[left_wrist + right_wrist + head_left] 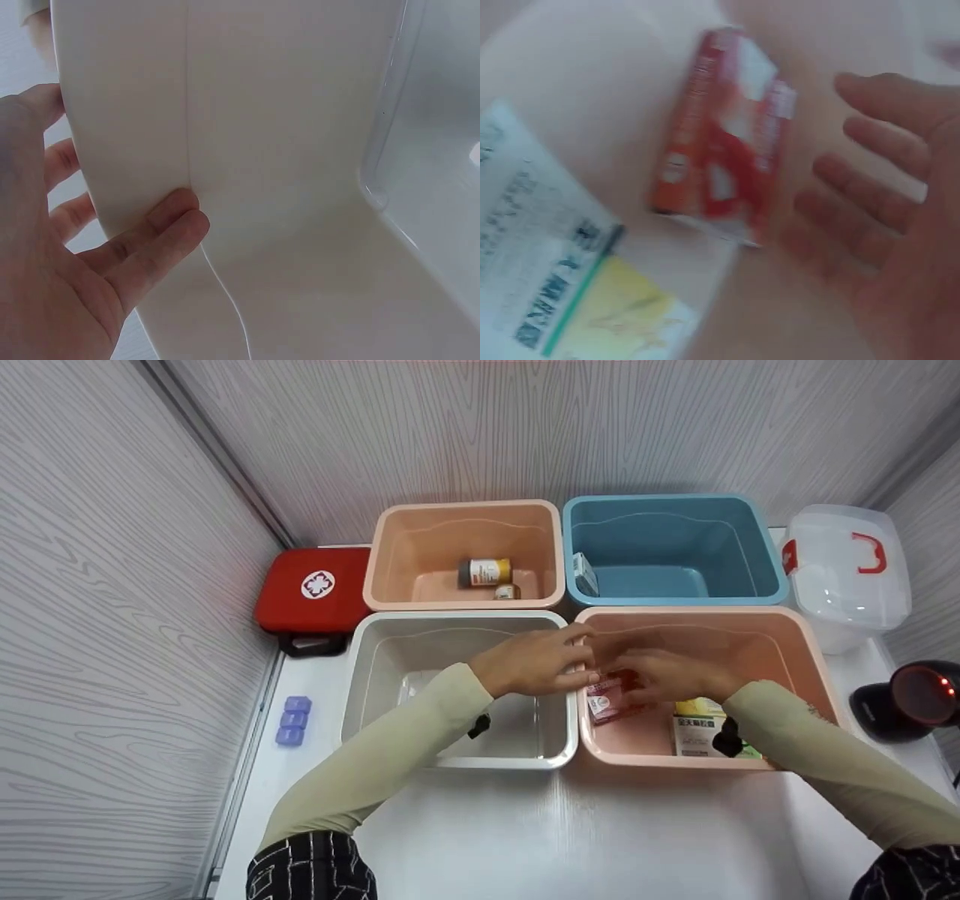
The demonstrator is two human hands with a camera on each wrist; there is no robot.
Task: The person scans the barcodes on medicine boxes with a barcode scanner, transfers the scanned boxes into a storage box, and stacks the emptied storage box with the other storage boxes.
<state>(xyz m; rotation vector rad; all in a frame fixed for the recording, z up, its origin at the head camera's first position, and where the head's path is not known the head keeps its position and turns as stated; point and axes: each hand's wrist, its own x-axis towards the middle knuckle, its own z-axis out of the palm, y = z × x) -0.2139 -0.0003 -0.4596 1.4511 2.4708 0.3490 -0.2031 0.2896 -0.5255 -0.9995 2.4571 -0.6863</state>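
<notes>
"While you're over the bins, what's your L hand [529, 662] doing?"

"Gripping the white bin [386, 660] by its R wall: two fingers inside, others behind the wall."

"R hand [664, 675]?"

"Over the front pink bin [780, 656], nothing held. Fingers loose & apart, just beside the red box [720, 142]; wrist cam's blurry but shows a gap. Hands are apart too, tho close."

"Where's that red box exactly?"

"Front pink bin, near its L wall. Same bin has a white box [694, 735] w/ a green stripe, nr the front wall, partly under my R sleeve [810, 750]. Yellow bit adjoins it; can't tell if that's a separate box."

"Back row?"

"Back pink bin [420, 555]: two bottles [484, 572], one bigger. Blue bin [667, 540]: small box [584, 575] against its L wall."

"Sides?"

"L: red case [289, 589] beside the back pink bin, purple pillbox [293, 721] on the table [487, 825]. R: clear box [840, 585] w/ red handle, black device [874, 712] in front of it."
</notes>
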